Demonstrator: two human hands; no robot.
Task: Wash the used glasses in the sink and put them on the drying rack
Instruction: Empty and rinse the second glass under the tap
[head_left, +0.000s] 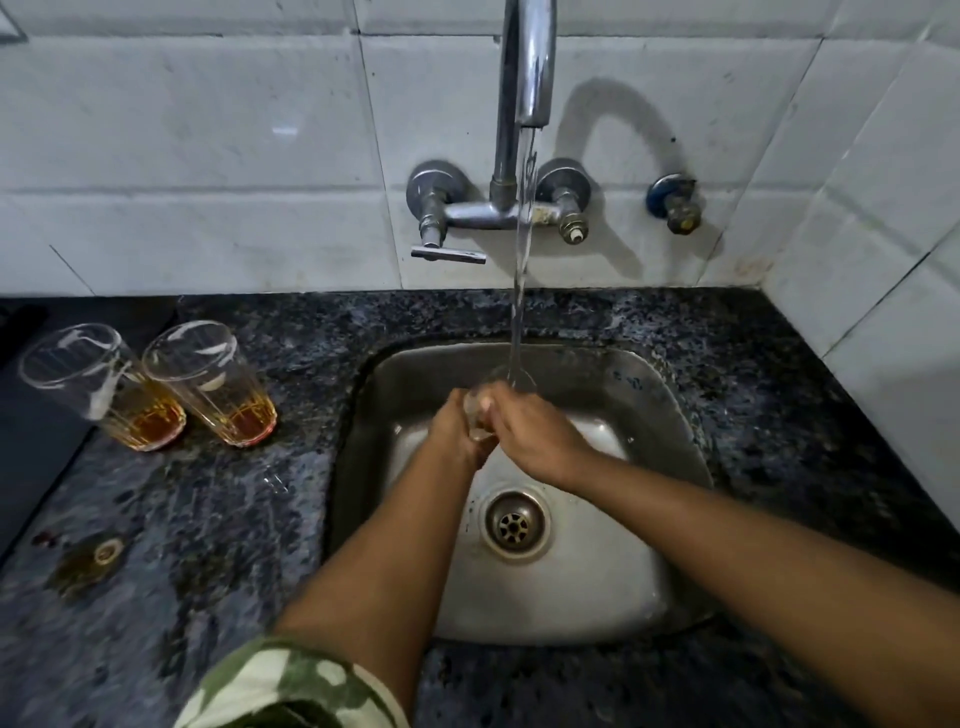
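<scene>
Over the steel sink (644, 395), a clear glass (480, 410) is held between both hands under the running water. My left hand (454, 431) grips it from the left and my right hand (535, 434) wraps it from the right, so most of the glass is hidden. The stream from the tap (530, 62) falls right at the glass's rim. Two more used glasses stand on the counter to the left, one (98, 387) at the far left and another (213, 382) beside it, each with amber liquid at the bottom.
Dark speckled granite counter (218, 519) surrounds the sink, wet in patches. The drain (514, 525) lies in front of my hands. The tap lever (449, 253) and valves sit on the white tiled wall. A black surface (31, 436) borders the far left. No drying rack is in view.
</scene>
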